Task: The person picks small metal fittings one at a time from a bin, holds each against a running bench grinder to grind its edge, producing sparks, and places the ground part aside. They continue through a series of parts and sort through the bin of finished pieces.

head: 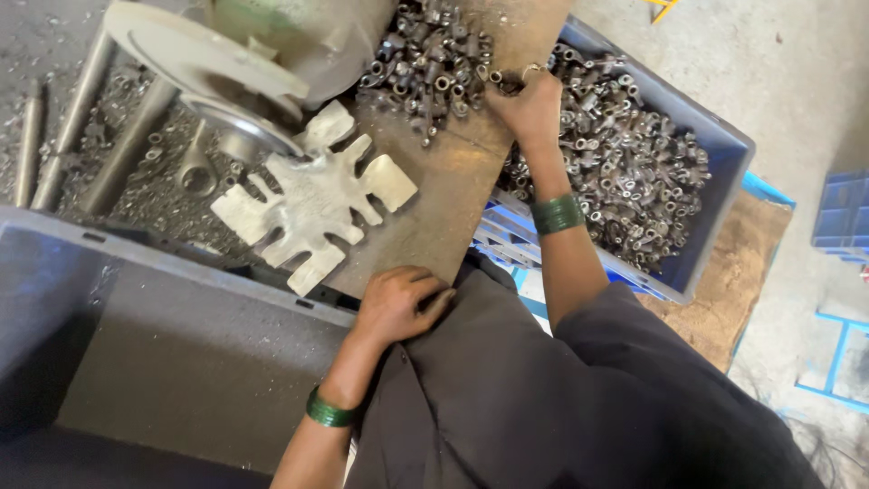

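Steel fittings (pixel 425 63) heaped on the board (pixel 444 199) call for a light pinch: right hand (pixel 529 107) grips 1 at the crate (pixel 724 145) edge, while left hand (pixel 398 303) rests loosely curled, holding nothing

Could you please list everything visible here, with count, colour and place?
small metal parts: many, dark grey, filling the blue crate
loose metal parts: a pile, dark grey, top of the board
blue crate: one, right
wooden board: one, brown, centre
star-shaped metal plate: one, silvery, left of centre
grey bin: one, lower left
bangles: green, both wrists
left hand: resting on dark clothing
right hand: at the pile's edge
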Demonstrator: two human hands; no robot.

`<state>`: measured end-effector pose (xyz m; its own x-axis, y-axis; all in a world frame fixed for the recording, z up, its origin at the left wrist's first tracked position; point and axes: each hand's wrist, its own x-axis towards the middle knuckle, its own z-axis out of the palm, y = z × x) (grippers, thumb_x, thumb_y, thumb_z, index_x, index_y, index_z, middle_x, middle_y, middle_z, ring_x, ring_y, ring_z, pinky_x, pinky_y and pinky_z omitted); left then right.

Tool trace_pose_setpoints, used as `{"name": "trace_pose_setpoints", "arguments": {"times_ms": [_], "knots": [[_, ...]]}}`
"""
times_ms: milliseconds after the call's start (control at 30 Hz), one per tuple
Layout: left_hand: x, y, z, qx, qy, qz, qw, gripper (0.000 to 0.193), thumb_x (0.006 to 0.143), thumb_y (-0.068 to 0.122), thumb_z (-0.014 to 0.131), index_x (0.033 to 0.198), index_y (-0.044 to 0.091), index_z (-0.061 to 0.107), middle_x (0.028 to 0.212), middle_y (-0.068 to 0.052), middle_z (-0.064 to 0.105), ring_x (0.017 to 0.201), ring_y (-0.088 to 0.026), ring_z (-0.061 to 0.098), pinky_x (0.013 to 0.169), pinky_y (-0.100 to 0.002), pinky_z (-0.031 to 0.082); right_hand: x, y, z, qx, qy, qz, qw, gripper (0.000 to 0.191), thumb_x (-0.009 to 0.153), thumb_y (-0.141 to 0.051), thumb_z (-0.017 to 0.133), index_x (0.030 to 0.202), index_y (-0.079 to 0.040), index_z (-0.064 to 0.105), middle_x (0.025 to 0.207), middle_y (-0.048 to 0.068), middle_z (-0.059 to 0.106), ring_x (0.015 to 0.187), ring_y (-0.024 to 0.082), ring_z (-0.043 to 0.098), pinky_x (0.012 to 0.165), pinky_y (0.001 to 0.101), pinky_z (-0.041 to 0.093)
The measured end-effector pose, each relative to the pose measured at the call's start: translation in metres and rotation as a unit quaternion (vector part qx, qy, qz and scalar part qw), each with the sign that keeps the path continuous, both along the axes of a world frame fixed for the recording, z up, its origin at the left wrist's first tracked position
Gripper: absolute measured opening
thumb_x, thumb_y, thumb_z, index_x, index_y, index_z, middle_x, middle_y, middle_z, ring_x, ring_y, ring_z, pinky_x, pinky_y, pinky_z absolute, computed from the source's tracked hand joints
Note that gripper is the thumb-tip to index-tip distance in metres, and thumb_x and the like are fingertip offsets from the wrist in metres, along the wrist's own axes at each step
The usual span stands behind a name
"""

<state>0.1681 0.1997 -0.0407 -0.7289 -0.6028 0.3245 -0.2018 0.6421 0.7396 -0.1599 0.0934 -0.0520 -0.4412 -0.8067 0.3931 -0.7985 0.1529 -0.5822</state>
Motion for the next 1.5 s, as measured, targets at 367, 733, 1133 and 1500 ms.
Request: {"name": "trace_pose_setpoints", "arguments": {"times_ms": [367,733,1133,1500], "knots": [[-0.004,0.003,-0.023,-0.026,0.011,0.005,1.0,0.021,0.086,0.032,0.075,0.083,0.011,0.073,0.084,-0.008,0.071,0.076,-0.031,0.069,0.067,-0.043,0.055,0.094,0.011,-0.012,0.031,-0.152,0.284,0.946,0.028,0.092,-0.02,0.082,0.111,0.0,0.075,0.093,0.013,0.073,0.082,0.023,0.068,0.075,0.0352,0.056],[-0.013,0.005,-0.034,-0.021,-0.016,-0.003,1.0,0.022,0.087,0.035,0.071,0.083,0.013,0.074,0.081,-0.007,0.071,0.076,-0.032,0.069,0.064,-0.047,0.053,0.153,0.008,0.0,0.097,-0.04,0.295,0.95,0.03,0.085,-0.028,0.086,0.101,-0.004,0.078,0.087,0.015,0.074,0.075,0.029,0.071,0.072,0.0386,0.055],[-0.011,0.002,-0.033,-0.01,-0.015,-0.004,1.0,0.024,0.089,0.036,0.071,0.085,0.013,0.077,0.081,-0.008,0.071,0.079,-0.032,0.07,0.067,-0.047,0.054,0.171,-0.03,-0.007,0.017,0.054,0.318,0.946,0.027,0.09,-0.028,0.084,0.101,-0.004,0.077,0.095,0.018,0.072,0.092,0.038,0.067,0.083,0.0455,0.052],[-0.009,-0.002,-0.033,0.001,0.003,-0.011,1.0,0.022,0.086,0.035,0.072,0.085,0.014,0.077,0.08,-0.007,0.071,0.076,-0.031,0.069,0.066,-0.047,0.053,0.175,-0.037,-0.015,0.033,0.086,0.296,0.951,0.032,0.09,-0.031,0.083,0.104,-0.004,0.076,0.098,0.019,0.072,0.092,0.039,0.068,0.081,0.0461,0.053]]}}
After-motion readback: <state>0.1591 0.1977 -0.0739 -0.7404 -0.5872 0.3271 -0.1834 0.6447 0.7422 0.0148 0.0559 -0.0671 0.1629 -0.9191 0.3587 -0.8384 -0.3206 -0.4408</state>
